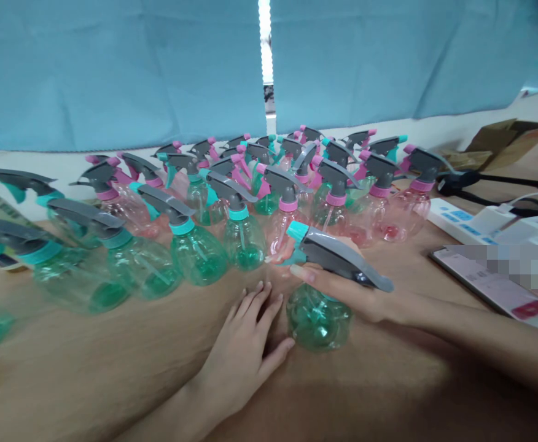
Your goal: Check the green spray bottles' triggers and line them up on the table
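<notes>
A green spray bottle [319,322] with a grey and turquoise trigger head stands upright on the wooden table [158,380]. My right hand [343,285] is wrapped round its neck, just under the spray head, with the thumb toward the trigger. To the left of that bottle, my left hand [245,341] lies flat on the table, fingers stretched out and holding nothing. Beyond my hands, a green spray bottle [245,245] and a pink spray bottle [287,221] are the nearest of the group.
Several more green and pink spray bottles crowd the table's back and left side. On the right lie a phone [494,282], a white power strip [457,221] with chargers and black cables [503,181]. An open cardboard box [494,141] is behind them. A blue curtain [112,73] hangs at the back.
</notes>
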`<state>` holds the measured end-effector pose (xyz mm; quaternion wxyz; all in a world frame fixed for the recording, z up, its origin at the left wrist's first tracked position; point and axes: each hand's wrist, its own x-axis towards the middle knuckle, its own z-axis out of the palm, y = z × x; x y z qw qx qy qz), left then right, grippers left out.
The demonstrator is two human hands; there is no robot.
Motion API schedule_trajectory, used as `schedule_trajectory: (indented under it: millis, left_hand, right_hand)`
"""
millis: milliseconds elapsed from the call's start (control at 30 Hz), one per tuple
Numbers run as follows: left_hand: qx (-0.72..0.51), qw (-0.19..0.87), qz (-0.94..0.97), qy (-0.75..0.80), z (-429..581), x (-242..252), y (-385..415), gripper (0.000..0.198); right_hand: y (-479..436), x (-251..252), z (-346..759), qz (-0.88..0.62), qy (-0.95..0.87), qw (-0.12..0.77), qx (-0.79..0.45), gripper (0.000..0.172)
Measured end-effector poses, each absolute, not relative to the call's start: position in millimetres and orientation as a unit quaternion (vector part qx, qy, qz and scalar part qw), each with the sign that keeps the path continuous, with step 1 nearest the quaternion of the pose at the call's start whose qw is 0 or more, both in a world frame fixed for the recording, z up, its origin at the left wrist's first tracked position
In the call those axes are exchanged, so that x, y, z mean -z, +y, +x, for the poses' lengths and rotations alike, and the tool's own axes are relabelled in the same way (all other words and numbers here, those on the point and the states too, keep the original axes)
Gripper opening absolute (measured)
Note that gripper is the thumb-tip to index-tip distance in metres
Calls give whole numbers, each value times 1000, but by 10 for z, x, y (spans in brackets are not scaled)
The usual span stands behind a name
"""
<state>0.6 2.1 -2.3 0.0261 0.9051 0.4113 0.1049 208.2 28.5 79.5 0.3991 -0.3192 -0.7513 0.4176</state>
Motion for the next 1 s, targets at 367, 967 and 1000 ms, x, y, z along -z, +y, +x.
schedule_trajectory:
  millis: [367,967,1000]
  left_hand:
    - [-105,23,904,413,2,15,27,53]
    - [-112,19,904,412,-11,32,26,51]
    - [-115,19,904,411,-12,34,26,51]
  right_hand:
    - [308,-881,2108,-285,-781,404,-381,19]
    - [346,-749,2129,-293,-782,390,-388,17]
    - [337,-756,2122,-297,-772,391,-404,18]
